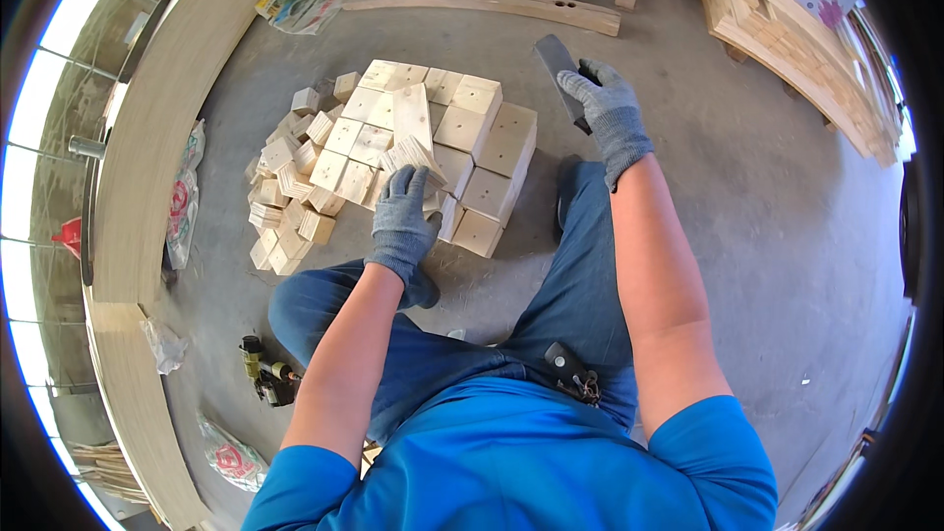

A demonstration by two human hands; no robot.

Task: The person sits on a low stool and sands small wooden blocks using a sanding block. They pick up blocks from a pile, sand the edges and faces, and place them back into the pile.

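My left hand (pixel 401 221), in a grey knit glove, is closed on the near edge of a small wooden block (pixel 411 153) with a grooved-looking face. This block sits tilted on top of a pile of pale wooden blocks (pixel 370 146) set side by side. A longer wooden piece (pixel 412 110) lies just beyond it, also on the pile. Off to the right, my right hand (pixel 612 116), gloved the same way, grips a dark grey flat bar (pixel 560 74) in the air. The bar's exact kind is unclear, and my fingers hide part of it.
Loose wooden cubes (pixel 280 155) are heaped left of the pile. A nail gun (pixel 266 370) lies on the floor by my left knee. Long planks (pixel 482 4) lie at the far side, and a wooden crate (pixel 787 49) stands far right. A long board (pixel 162 138) runs along the left.
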